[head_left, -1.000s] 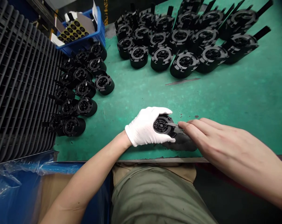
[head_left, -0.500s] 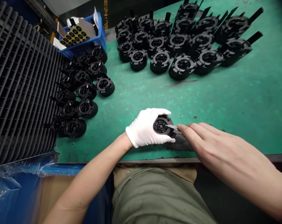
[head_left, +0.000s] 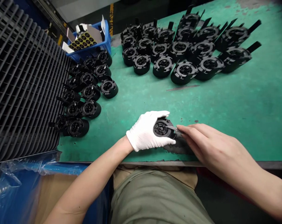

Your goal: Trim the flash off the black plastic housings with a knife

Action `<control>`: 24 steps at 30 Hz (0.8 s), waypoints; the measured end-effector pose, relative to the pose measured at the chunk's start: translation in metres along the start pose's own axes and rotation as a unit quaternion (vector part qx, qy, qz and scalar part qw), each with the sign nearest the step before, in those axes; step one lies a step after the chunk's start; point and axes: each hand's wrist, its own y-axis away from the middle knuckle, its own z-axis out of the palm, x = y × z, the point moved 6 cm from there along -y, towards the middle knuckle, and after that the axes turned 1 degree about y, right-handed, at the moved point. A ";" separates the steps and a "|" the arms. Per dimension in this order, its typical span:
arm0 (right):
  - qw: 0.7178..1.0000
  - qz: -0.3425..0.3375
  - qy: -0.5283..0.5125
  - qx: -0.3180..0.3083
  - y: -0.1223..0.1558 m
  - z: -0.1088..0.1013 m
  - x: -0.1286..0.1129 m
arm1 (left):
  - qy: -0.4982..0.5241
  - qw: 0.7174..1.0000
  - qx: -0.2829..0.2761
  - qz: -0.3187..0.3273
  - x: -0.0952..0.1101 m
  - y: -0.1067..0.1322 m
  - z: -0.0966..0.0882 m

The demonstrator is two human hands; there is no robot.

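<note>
My left hand [head_left: 145, 133], in a white glove, is wrapped around a round black plastic housing [head_left: 160, 128] near the table's front edge. Ribs and small posts show on the housing's upward face. My bare right hand [head_left: 209, 141] pinches a small craft knife [head_left: 171, 127] from the right side. Its pointed silver blade reaches over the housing's face, with the tip near a small post right of the centre. Whether the tip touches the plastic I cannot tell. My fingers cover most of the knife's handle.
Several similar black housings [head_left: 163, 66] stand in rows at the back of the green table [head_left: 136, 96]. More housings [head_left: 91, 108] are grouped at the left, beside a dark slatted rack [head_left: 26, 84]. A blue bin [head_left: 107, 40] holds sheets of round stickers [head_left: 84, 41].
The camera view has shifted slightly, so the background sits a little lower and further right. Both hands keep their hold, and the blade tip stays over the housing's face.
</note>
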 end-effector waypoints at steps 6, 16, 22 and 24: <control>1.000 -0.011 0.006 -0.002 -0.003 -0.002 0.000 | -0.002 1.000 0.010 0.012 -0.002 0.002 0.002; 0.999 -0.032 0.014 0.004 -0.004 0.001 -0.004 | -0.015 1.000 0.010 0.008 0.000 0.003 0.001; 0.993 -0.086 0.079 0.003 -0.016 -0.014 -0.010 | -0.012 0.999 0.012 0.031 0.002 0.003 0.000; 0.990 -0.106 0.094 -0.007 -0.020 -0.017 -0.011 | -0.020 0.999 0.010 0.027 0.002 0.002 0.000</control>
